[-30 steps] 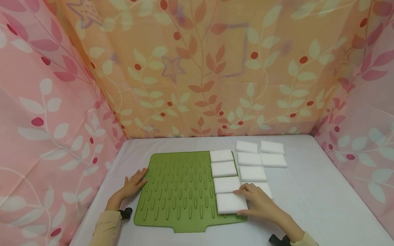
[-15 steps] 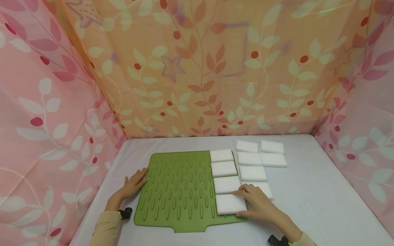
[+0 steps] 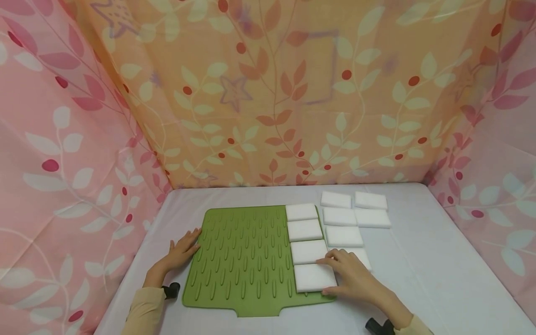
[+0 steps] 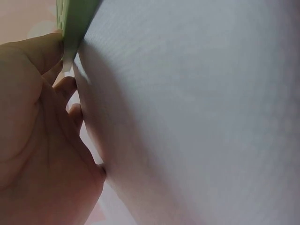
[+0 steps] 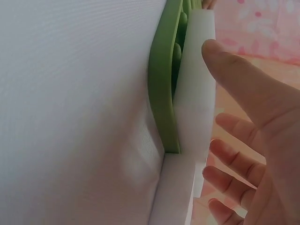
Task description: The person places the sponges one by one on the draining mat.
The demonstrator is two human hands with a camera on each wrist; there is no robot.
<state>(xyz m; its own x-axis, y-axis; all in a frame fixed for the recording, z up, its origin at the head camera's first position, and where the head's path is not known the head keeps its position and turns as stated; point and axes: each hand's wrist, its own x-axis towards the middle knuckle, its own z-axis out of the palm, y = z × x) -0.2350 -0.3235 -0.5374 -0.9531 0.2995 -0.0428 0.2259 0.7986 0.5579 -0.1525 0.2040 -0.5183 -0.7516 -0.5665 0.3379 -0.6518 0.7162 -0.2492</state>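
Note:
A green ridged mat [image 3: 238, 260] lies flat on the table. My left hand [image 3: 179, 251] rests by its left edge with the fingers extended, fingertips touching the rim; the left wrist view shows the hand [image 4: 42, 122] against the green edge. Along the mat's right side, white sponge blocks form a column. My right hand [image 3: 353, 275] holds the nearest white sponge [image 3: 314, 278] at its right end, thumb at the front edge and index finger at the back edge. In the right wrist view the thumb [image 5: 234, 70] touches this sponge [image 5: 194, 98], while the other fingers are spread.
Several more white sponges [image 3: 344, 236] lie on the white-covered table [image 3: 418, 260] right of the mat, one partly hidden behind my right hand. Floral cloth walls [image 3: 268, 93] stand at the back and both sides.
The nearest sponge has shifted very slightly toward the front under my right hand. The left hand and the mat have not visibly moved.

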